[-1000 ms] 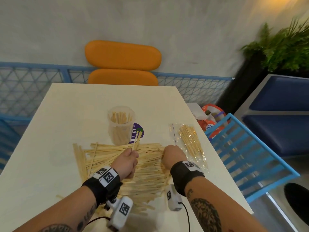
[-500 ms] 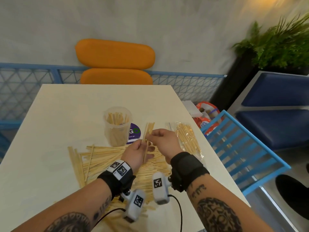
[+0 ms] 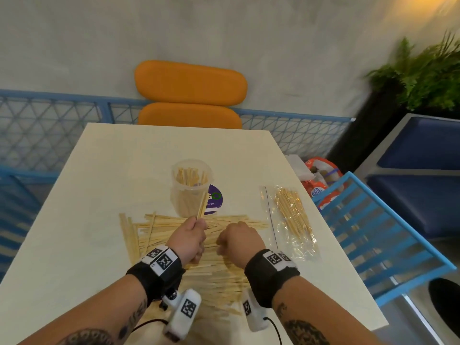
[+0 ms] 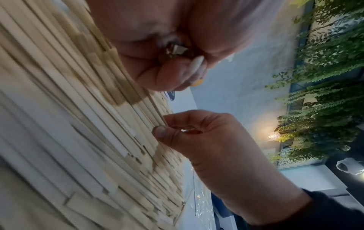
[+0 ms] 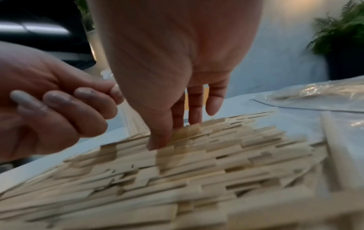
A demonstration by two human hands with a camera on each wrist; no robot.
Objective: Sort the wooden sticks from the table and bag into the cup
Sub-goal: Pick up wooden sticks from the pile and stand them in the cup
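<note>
Wooden sticks (image 3: 174,235), flat and pale, lie heaped on the cream table (image 3: 87,195) beneath both hands. Left hand (image 3: 188,239) grips a few sticks upright beside the clear plastic cup (image 3: 190,188). Right hand (image 3: 237,239) pinches sticks in the pile, near the crinkly bag (image 3: 291,220).

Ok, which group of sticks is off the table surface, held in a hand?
The few sticks gripped in the left hand, pointing up toward the cup. The pile lies flat; the rest sit in the bag.
</note>
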